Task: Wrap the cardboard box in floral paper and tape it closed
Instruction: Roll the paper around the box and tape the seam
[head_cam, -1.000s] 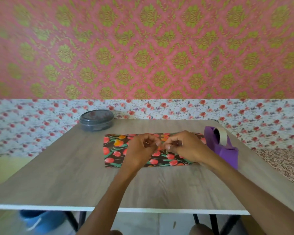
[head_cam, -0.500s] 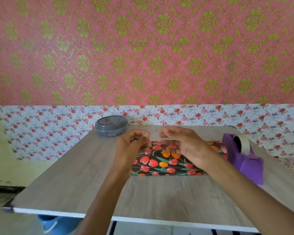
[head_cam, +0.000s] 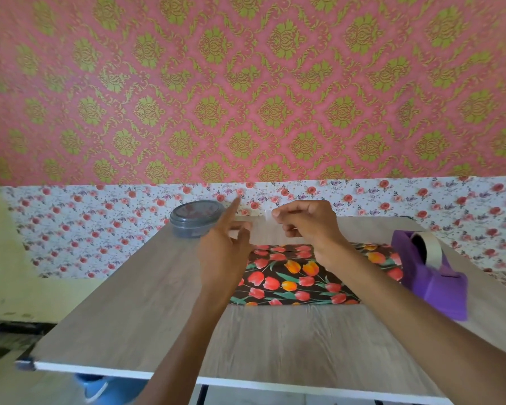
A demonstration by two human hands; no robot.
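Above the box (head_cam: 289, 277), left hand (head_cam: 225, 252) spreads open; right hand (head_cam: 307, 225) pinches a tape strip (head_cam: 267, 221); dispenser (head_cam: 433, 277) right of box

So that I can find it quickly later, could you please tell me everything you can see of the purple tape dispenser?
The tape dispenser is purple, plastic by its look, with a blocky base and a pale tape roll upright in its far end. It stands on the wooden table at the right end of the floral-wrapped box; whether they touch is unclear. Neither the left hand nor the right hand touches it.
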